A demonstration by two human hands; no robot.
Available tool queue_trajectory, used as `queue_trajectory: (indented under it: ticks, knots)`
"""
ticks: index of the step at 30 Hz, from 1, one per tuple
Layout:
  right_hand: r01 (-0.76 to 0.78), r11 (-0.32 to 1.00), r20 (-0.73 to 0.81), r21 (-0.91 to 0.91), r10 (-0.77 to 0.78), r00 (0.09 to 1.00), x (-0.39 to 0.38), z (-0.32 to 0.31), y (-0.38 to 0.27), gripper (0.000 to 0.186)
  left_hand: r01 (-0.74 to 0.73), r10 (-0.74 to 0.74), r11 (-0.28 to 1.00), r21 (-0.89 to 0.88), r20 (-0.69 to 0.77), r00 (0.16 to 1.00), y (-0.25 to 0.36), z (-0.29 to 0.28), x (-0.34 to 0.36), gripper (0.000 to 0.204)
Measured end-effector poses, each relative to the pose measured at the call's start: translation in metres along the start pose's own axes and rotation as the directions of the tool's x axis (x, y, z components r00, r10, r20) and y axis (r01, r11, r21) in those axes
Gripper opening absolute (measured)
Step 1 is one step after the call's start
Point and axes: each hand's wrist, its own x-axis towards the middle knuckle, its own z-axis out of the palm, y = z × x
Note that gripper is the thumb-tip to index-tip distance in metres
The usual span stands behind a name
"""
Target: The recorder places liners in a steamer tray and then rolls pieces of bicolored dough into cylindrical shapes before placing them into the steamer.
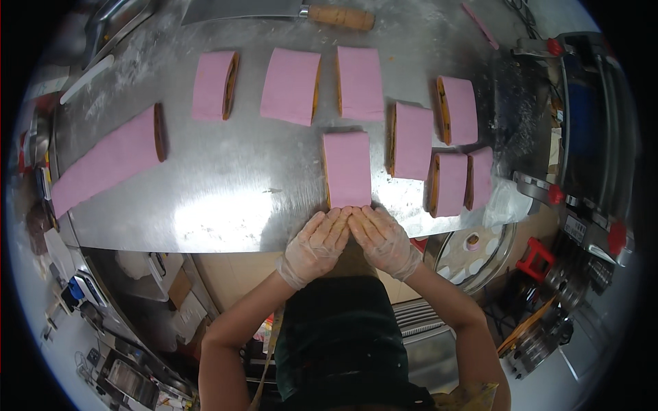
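Resting pink piece (347, 168): flat on the metal table (253, 157) beside its near edge, an orange-brown layer showing on the left side.
Left hand (319, 243) and right hand (382, 240): gloved and side by side, fingers drawn together, fingertips at the piece's near end — whether the thumbs pinch it, I cannot tell.
Cut pieces (413, 141): seven more lie beyond and to either side, apparently already portioned.
Long strip (113, 157): at the left, tapering, seemingly undivided — so most of the portioning looks done, with this length left.
Cleaver (247, 9): at the far edge, held by neither hand.
Round tray (462, 255): lower than the table, on the right, holding white rounds (458, 277) and one small pink-and-orange item (473, 241).
Metal pan (110, 31): far left corner, contents too hidden to tell.
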Motion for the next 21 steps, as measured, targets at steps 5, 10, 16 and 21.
queue_trajectory:
  ticks: [5, 10, 16, 21]
  knots:
    - [-0.019, 0.999, -0.023, 0.031, 0.02, 1.0, 0.0, 0.003, 0.0, 0.04, 0.037, -0.035, 0.999, -0.034, 0.07, 0.997, 0.001, -0.002, 0.002, 0.041]
    - [-0.028, 0.997, 0.034, 0.066, 0.026, 0.999, 0.0, 0.001, 0.003, 0.041, 0.022, -0.016, 0.997, -0.072, 0.075, 0.997, -0.003, -0.003, 0.002, 0.046]
    - [-0.075, 0.992, 0.071, 0.099, 0.068, 0.995, 0.011, -0.009, -0.001, 0.045, 0.083, -0.077, 0.985, -0.152, 0.045, 0.996, 0.0, -0.01, 0.009, 0.044]
    - [-0.076, 0.986, -0.051, 0.145, 0.084, 0.995, 0.041, -0.053, 0.018, 0.046, 0.113, -0.194, 0.942, -0.317, -0.239, 0.951, -0.024, -0.035, 0.034, 0.046]
